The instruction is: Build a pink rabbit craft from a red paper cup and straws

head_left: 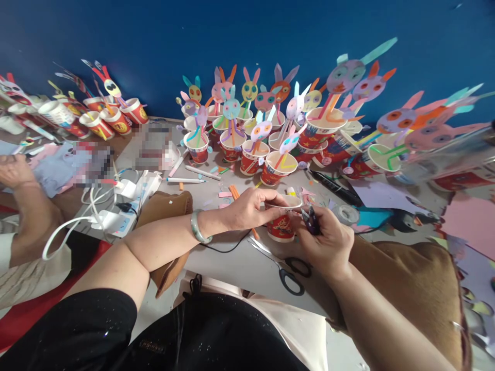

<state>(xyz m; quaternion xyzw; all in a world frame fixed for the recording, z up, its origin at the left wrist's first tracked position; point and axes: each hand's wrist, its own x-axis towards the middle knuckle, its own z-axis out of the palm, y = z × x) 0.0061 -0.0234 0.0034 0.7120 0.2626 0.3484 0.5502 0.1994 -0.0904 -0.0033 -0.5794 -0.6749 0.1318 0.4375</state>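
Observation:
A red paper cup (281, 228) with a white rim stands upright on the table between my hands. My left hand (251, 208) is closed on its rim, fingers reaching over the opening and the thumb on the outside. On the cup's right side, the fingertips of my right hand (328, 239) touch it near the rim. That hand is closed around a small dark two-pronged tool (310, 220), whose exact kind I cannot make out. Scissors (284, 270) with black handles lie just below the cup. Orange paper strips (234, 192) lie partly behind my left hand.
Several finished cups with paper rabbit heads (232, 108) crowd the back by the blue wall. A black glue gun (334, 188) and a tape roll (346, 214) lie right. A power strip (143, 190) with white cables sits left, near another person's arm (34, 206).

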